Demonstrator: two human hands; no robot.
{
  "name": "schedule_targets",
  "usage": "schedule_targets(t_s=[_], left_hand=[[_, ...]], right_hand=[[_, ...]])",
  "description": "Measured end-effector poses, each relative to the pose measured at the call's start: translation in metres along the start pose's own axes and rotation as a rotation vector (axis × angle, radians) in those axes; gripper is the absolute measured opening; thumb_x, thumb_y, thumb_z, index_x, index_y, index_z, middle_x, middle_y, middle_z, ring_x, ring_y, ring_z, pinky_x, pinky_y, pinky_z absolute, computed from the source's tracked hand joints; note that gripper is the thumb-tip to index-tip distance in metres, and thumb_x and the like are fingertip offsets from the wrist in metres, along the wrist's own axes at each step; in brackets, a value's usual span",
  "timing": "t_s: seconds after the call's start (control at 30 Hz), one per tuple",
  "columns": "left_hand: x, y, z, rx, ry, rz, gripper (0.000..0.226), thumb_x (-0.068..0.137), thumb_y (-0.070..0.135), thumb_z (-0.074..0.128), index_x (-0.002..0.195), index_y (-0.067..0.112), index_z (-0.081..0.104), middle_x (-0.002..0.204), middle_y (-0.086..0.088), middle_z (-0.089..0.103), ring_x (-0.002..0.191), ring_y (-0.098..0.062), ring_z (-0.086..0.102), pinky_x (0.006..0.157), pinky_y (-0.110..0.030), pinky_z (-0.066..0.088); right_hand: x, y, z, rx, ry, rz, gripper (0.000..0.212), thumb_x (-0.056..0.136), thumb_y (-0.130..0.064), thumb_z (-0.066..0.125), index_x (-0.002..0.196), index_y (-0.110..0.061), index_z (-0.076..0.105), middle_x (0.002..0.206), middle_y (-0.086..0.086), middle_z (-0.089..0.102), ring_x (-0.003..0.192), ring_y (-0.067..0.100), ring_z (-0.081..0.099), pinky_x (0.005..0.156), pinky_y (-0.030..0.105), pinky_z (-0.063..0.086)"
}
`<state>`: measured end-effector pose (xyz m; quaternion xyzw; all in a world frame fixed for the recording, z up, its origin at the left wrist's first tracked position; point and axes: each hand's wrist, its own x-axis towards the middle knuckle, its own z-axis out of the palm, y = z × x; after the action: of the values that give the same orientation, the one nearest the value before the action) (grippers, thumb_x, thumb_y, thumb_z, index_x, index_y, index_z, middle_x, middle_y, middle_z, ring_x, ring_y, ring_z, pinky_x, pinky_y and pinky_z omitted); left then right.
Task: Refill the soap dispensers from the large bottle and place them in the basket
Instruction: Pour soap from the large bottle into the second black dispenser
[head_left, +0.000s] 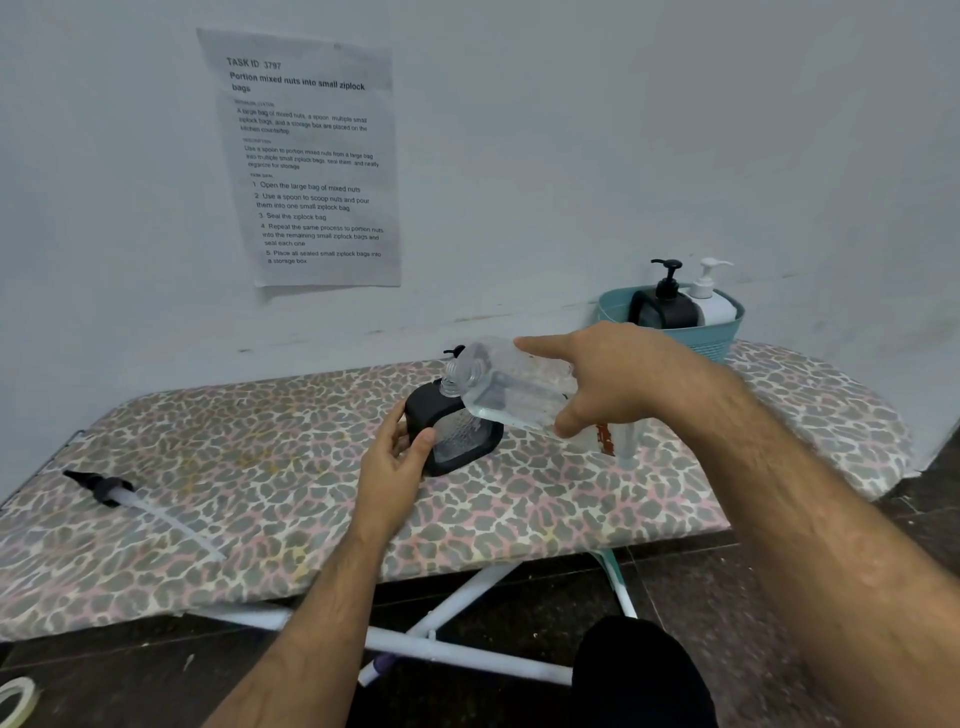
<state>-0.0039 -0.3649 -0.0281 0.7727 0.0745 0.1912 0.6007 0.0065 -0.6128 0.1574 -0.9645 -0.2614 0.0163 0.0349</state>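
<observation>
A black soap dispenser (457, 436) with a clear front stands open-necked on the ironing board (260, 467). My left hand (400, 457) grips its left side. My right hand (608, 379) holds the large clear bottle (514, 395) tilted, mouth down against the dispenser's neck, index finger stretched along the top. A black pump head (106, 488) with its long tube lies on the board at the left. The teal basket (670, 325) at the back right holds a black dispenser (667, 306) and a white dispenser (714, 304).
The board has a leopard-print cover and white legs (441, 618) over a dark floor. A printed sheet (311, 156) hangs on the wall behind. A tape roll (15, 701) lies on the floor at lower left. A small black cap (456, 352) sits behind the bottle.
</observation>
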Motion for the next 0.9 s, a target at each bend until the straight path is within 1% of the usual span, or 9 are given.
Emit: schedule_targets(t_s=[0.1, 0.23, 0.33, 0.5, 0.6, 0.7, 0.77, 0.83, 0.9], left_hand=[[0.0, -0.001, 0.0, 0.005, 0.003, 0.0, 0.062, 0.094, 0.036, 0.061, 0.15, 0.028, 0.037, 0.135, 0.001, 0.053, 0.121, -0.013, 0.056, 0.096, -0.032, 0.052], [0.0, 0.0, 0.0, 0.009, 0.008, 0.0, 0.059, 0.096, 0.033, 0.059, 0.15, 0.028, 0.036, 0.132, 0.002, 0.055, 0.113, -0.006, 0.058, 0.089, -0.026, 0.053], [0.0, 0.001, 0.001, 0.003, 0.008, 0.0, 0.058, 0.096, 0.032, 0.059, 0.15, 0.028, 0.037, 0.132, 0.001, 0.056, 0.116, -0.012, 0.058, 0.091, -0.029, 0.054], [0.001, -0.001, 0.0, -0.001, 0.008, -0.013, 0.058, 0.095, 0.032, 0.06, 0.149, 0.03, 0.037, 0.136, -0.002, 0.055, 0.12, -0.017, 0.058, 0.093, -0.035, 0.055], [0.001, -0.002, 0.0, -0.008, 0.006, -0.017, 0.059, 0.095, 0.033, 0.061, 0.149, 0.031, 0.037, 0.136, -0.003, 0.056, 0.12, -0.017, 0.058, 0.095, -0.037, 0.054], [0.0, -0.001, 0.0, -0.01, 0.0, -0.015, 0.069, 0.086, 0.046, 0.061, 0.149, 0.032, 0.037, 0.137, -0.003, 0.055, 0.121, -0.018, 0.058, 0.097, -0.04, 0.054], [0.0, -0.001, -0.001, -0.018, -0.003, -0.018, 0.073, 0.082, 0.05, 0.061, 0.149, 0.032, 0.037, 0.137, -0.003, 0.056, 0.121, -0.018, 0.058, 0.098, -0.043, 0.054], [0.001, -0.002, -0.001, -0.02, -0.002, -0.016, 0.069, 0.085, 0.046, 0.061, 0.149, 0.033, 0.038, 0.136, -0.002, 0.056, 0.12, -0.017, 0.058, 0.096, -0.04, 0.054], [0.001, -0.003, 0.0, -0.022, 0.0, -0.013, 0.062, 0.091, 0.038, 0.062, 0.149, 0.033, 0.038, 0.136, -0.003, 0.056, 0.12, -0.017, 0.059, 0.094, -0.038, 0.055]], right_hand=[[0.001, 0.0, -0.002, -0.006, 0.002, -0.001, 0.094, 0.076, -0.042, 0.076, 0.151, -0.05, 0.021, 0.065, -0.02, 0.039, 0.063, -0.001, 0.042, 0.056, 0.024, 0.039], [0.0, -0.001, -0.005, -0.028, 0.008, 0.001, 0.092, 0.077, -0.041, 0.075, 0.152, -0.048, 0.022, 0.059, -0.019, 0.032, 0.056, -0.001, 0.036, 0.051, 0.023, 0.03], [-0.001, -0.001, -0.007, -0.042, 0.01, -0.006, 0.092, 0.078, -0.042, 0.075, 0.152, -0.047, 0.022, 0.059, -0.018, 0.031, 0.056, 0.0, 0.035, 0.05, 0.023, 0.028], [0.001, -0.001, -0.009, -0.05, 0.003, -0.003, 0.092, 0.077, -0.043, 0.075, 0.152, -0.048, 0.021, 0.059, -0.017, 0.037, 0.057, 0.0, 0.036, 0.052, 0.023, 0.03], [0.0, -0.002, -0.011, -0.055, 0.002, -0.006, 0.091, 0.078, -0.043, 0.075, 0.152, -0.048, 0.022, 0.06, -0.017, 0.037, 0.058, 0.0, 0.036, 0.052, 0.023, 0.03], [0.001, -0.003, -0.012, -0.065, 0.003, -0.009, 0.092, 0.078, -0.043, 0.075, 0.152, -0.048, 0.021, 0.062, -0.019, 0.038, 0.059, -0.001, 0.035, 0.054, 0.023, 0.033], [0.002, -0.004, -0.013, -0.064, 0.001, -0.01, 0.092, 0.078, -0.043, 0.075, 0.152, -0.048, 0.021, 0.063, -0.019, 0.039, 0.06, -0.001, 0.036, 0.054, 0.023, 0.033], [0.002, -0.003, -0.013, -0.061, -0.002, -0.008, 0.092, 0.078, -0.043, 0.075, 0.152, -0.048, 0.021, 0.063, -0.019, 0.039, 0.06, -0.001, 0.036, 0.054, 0.023, 0.032], [0.001, -0.003, -0.014, -0.064, -0.007, -0.006, 0.092, 0.078, -0.043, 0.075, 0.152, -0.048, 0.021, 0.063, -0.019, 0.038, 0.06, -0.002, 0.035, 0.053, 0.023, 0.031]])
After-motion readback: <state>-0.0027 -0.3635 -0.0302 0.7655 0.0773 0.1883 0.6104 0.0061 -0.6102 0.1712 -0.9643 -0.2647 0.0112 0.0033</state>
